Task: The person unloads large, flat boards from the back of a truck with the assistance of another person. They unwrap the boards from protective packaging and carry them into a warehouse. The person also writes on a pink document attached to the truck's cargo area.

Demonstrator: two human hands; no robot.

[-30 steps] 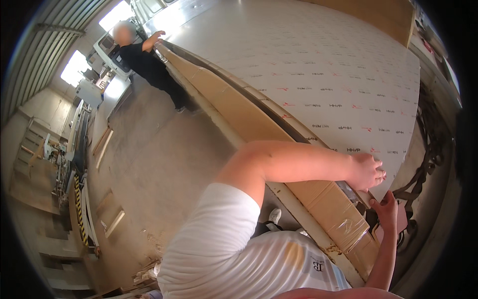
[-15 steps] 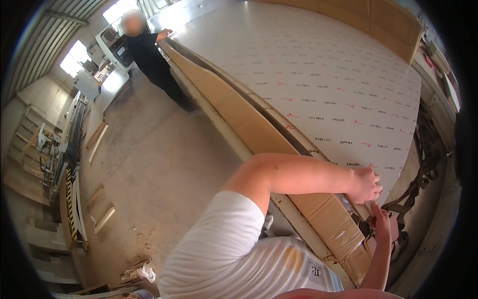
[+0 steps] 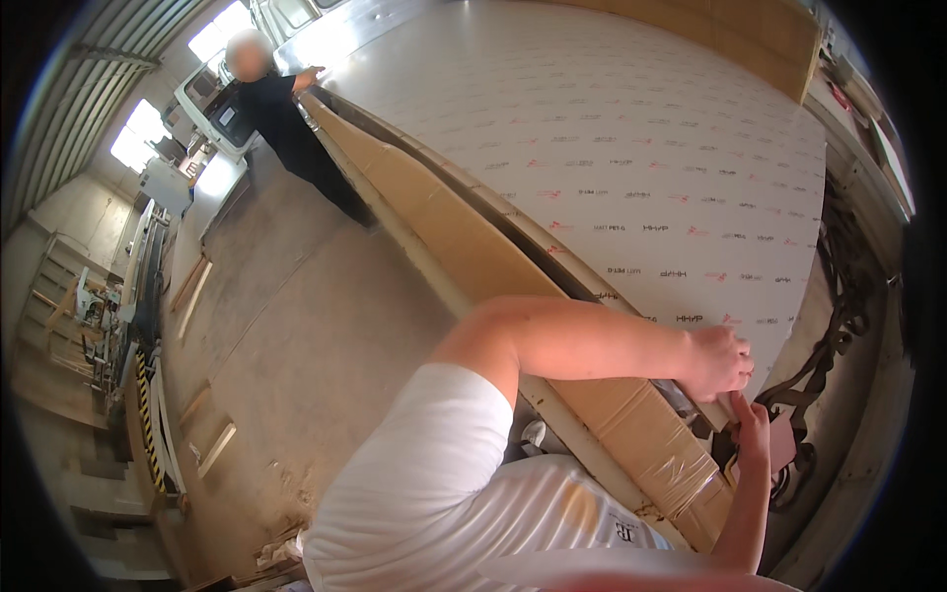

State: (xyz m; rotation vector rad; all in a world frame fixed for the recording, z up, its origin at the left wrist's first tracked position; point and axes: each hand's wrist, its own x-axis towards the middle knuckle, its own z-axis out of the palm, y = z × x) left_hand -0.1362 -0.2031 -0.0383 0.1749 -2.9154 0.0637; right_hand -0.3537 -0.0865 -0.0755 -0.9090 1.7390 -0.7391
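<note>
A large white panel (image 3: 631,178), printed all over with small dark and red marks, lies flat on a stack to my right. My left arm reaches across the near side of the stack. At the panel's near corner, my left hand (image 3: 718,362) is closed with its fingers curled; what they hold is hidden. Just below it, my right hand (image 3: 753,431) grips the panel's corner from the near side, its fingertips close to my left hand. Opened brown cardboard packaging (image 3: 513,259) runs along the panel's left edge.
Another person (image 3: 296,133) in black stands at the panel's far end, one hand on it. Dark straps (image 3: 824,335) hang beside the near right edge. A cardboard flap (image 3: 730,39) stands at the far right. Wood offcuts (image 3: 217,449) lie on the floor to the left.
My view has shifted slightly, so the panel and the other person appear a little further left. Both my hands stay at the corner, slightly closer together.
</note>
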